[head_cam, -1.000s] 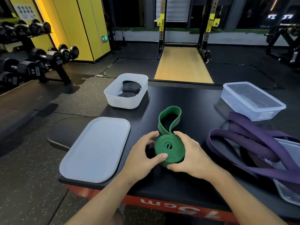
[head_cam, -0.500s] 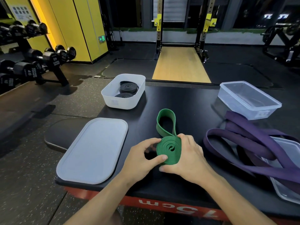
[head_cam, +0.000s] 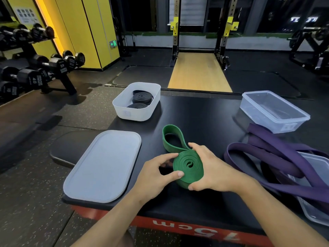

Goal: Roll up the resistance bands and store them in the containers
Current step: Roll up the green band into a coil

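Your left hand (head_cam: pixel 156 173) and right hand (head_cam: pixel 210 172) grip the half-rolled green band (head_cam: pixel 188 166) near the front edge of the counter (head_cam: pixel 195 113). Next, I think, you must wind in the loose loop (head_cam: pixel 168 139) tightly.

A gym: dumbbell rack (head_cam: pixel 35 72), squat rack (head_cam: pixel 201 32), rubber flooring (head_cam: pixel 35 202).

Left hand (head_cam: pixel 156 175), right hand (head_cam: pixel 213 173): bare, nails short. Left forearm (head_cam: pixel 110 221), right forearm (head_cam: pixel 277 213): bare, uncovered.

- I see a dumbbell rack (head_cam: pixel 33 77) far left, beside yellow wall panels (head_cam: pixel 80 32);
- a wooden platform (head_cam: pixel 199 72) lies beyond my desk (head_cam: pixel 204 111), between two rack uprights (head_cam: pixel 175 41)
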`<state>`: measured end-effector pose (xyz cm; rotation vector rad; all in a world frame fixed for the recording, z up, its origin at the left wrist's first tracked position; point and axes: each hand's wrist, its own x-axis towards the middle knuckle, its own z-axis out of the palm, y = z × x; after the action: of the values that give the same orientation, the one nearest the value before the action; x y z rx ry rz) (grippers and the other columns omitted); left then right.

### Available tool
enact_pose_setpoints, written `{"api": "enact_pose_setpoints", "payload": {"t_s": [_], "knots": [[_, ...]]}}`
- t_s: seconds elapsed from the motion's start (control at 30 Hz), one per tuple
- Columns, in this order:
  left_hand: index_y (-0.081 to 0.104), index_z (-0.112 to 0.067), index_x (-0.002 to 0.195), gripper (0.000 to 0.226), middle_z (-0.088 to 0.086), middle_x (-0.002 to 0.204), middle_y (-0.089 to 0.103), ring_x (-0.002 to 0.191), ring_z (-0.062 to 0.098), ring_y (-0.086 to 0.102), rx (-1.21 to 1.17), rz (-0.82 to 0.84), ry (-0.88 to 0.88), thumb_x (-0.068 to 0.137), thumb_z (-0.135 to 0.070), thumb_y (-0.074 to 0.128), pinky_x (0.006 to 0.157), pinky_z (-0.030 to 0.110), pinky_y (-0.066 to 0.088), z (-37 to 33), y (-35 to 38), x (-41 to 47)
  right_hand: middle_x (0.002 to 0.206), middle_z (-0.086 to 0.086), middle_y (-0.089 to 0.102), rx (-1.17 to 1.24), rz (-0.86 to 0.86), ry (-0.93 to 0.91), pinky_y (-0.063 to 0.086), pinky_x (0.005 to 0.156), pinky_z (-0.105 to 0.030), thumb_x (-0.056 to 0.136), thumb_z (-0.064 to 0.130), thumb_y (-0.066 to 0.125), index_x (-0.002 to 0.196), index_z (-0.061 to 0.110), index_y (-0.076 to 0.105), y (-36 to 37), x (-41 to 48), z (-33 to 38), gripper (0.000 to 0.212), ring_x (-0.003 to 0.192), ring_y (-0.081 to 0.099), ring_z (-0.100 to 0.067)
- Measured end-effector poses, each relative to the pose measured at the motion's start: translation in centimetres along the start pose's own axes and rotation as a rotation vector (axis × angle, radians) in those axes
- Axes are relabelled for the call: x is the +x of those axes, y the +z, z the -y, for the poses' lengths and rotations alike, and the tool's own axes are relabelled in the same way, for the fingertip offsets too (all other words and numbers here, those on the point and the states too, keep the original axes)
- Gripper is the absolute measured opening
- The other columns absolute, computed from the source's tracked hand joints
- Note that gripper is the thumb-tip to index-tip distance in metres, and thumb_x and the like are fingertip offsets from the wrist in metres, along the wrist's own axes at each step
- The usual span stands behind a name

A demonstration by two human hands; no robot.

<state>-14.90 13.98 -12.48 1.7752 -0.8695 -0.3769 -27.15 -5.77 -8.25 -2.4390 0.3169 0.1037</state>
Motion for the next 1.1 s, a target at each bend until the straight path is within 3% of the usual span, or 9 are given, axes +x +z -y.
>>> {"api": "enact_pose_setpoints", "payload": {"t_s": [0.13, 0.3, 0.43, 0.5, 0.6, 0.73, 0.87, 0.97, 1.1], "knots": [[0.067, -0.036, 0.13, 0.053, -0.022, 0.116, 0.071, 0.112, 0.003, 0.065, 0.013, 0.003, 0.03, 0.081, -0.031, 0.088, 0.095, 0.012, 0.046, -0.1, 0.1, 0.0, 0.143, 0.026, 0.021, -0.028, 0.002, -0.021, 0.037, 0.116, -0.034, 0.057, 0.055, 0.084, 0.159, 0.034, 0.01, 0.2, 0.1, 0.1, 0.127, 0.141, 0.025, -0.001], [0.064, -0.029, 0.132, 0.039, -0.017, 0.125, 0.062, 0.115, 0.011, 0.061, 0.027, 0.031, 0.111, 0.095, -0.023, 0.073, 0.099, 0.029, 0.05, -0.4, 0.1, 0.5, 0.134, 0.022, 0.026, -0.059, -0.004, -0.039, 0.041, 0.113, -0.036, 0.055, 0.056, 0.081, 0.155, 0.031, 0.021, 0.1, 0.3, 0.3, 0.119, 0.135, 0.032, -0.004], [0.065, -0.022, 0.13, 0.054, -0.011, 0.145, 0.05, 0.137, 0.016, 0.046, 0.554, -0.109, 0.414, 0.082, 0.004, 0.064, 0.115, 0.039, 0.039, -0.7, -0.8, 3.4, 0.132, 0.023, 0.027, -0.072, -0.022, -0.045, 0.042, 0.111, -0.036, 0.054, 0.056, 0.081, 0.151, 0.035, 0.025, 0.1, 0.3, 0.2, 0.114, 0.131, 0.035, -0.004], [0.059, -0.026, 0.138, 0.069, -0.011, 0.161, 0.039, 0.155, 0.021, 0.024, 0.798, 0.061, 0.473, 0.076, 0.003, 0.062, 0.127, 0.047, 0.018, -2.4, -1.4, 5.3, 0.133, 0.022, 0.027, -0.075, -0.027, -0.051, 0.042, 0.11, -0.035, 0.055, 0.055, 0.081, 0.153, 0.033, 0.022, 0.1, 0.3, 0.2, 0.116, 0.132, 0.035, -0.004], [0.045, -0.031, 0.15, 0.067, -0.02, 0.159, 0.039, 0.16, 0.012, 0.001, 0.934, 0.385, 0.35, 0.089, -0.003, 0.05, 0.125, 0.056, -0.012, -4.7, -1.5, 7.5, 0.131, 0.023, 0.028, -0.078, -0.034, -0.055, 0.043, 0.106, -0.03, 0.058, 0.051, 0.082, 0.152, 0.041, 0.016, 0.1, 0.1, 0.3, 0.115, 0.127, 0.037, -0.003], [0.048, -0.035, 0.149, 0.048, -0.016, 0.148, 0.045, 0.158, 0.01, 0.013, 1.063, 0.476, 0.298, 0.103, -0.021, 0.047, 0.12, 0.067, -0.015, -3.9, -1.5, 9.1, 0.131, 0.024, 0.027, -0.113, -0.051, -0.072, 0.043, 0.101, -0.027, 0.062, 0.052, 0.08, 0.151, 0.045, 0.021, 0.3, -0.4, 0.5, 0.108, 0.122, 0.04, -0.004], [0.059, -0.034, 0.134, 0.033, -0.012, 0.129, 0.051, 0.133, 0.007, 0.045, 1.088, 0.427, 0.292, 0.105, -0.027, 0.045, 0.123, 0.061, -0.002, -3.1, -1.1, 9.5, 0.13, 0.022, 0.026, -0.163, -0.057, -0.092, 0.046, 0.101, -0.03, 0.062, 0.056, 0.076, 0.154, 0.046, 0.021, 0.4, -0.4, 0.6, 0.107, 0.121, 0.038, -0.004], [0.06, -0.034, 0.124, 0.025, -0.013, 0.118, 0.06, 0.124, 0.008, 0.05, 1.127, 0.395, 0.324, 0.105, -0.029, 0.044, 0.114, 0.05, 0.013, -3.1, -0.9, 9.9, 0.128, 0.024, 0.028, -0.14, -0.074, -0.087, 0.047, 0.101, -0.031, 0.061, 0.057, 0.076, 0.151, 0.048, 0.024, 0.6, -0.5, 0.5, 0.105, 0.12, 0.042, -0.004], [0.059, -0.034, 0.123, 0.023, -0.012, 0.114, 0.066, 0.115, 0.012, 0.056, 1.144, 0.411, 0.292, 0.108, -0.034, 0.041, 0.112, 0.049, 0.01, -3.3, -1.3, 10.2, 0.135, 0.029, 0.027, -0.122, -0.087, -0.083, 0.048, 0.099, -0.031, 0.061, 0.055, 0.077, 0.151, 0.048, 0.024, 0.7, -0.9, 0.4, 0.105, 0.118, 0.05, -0.006]]}}
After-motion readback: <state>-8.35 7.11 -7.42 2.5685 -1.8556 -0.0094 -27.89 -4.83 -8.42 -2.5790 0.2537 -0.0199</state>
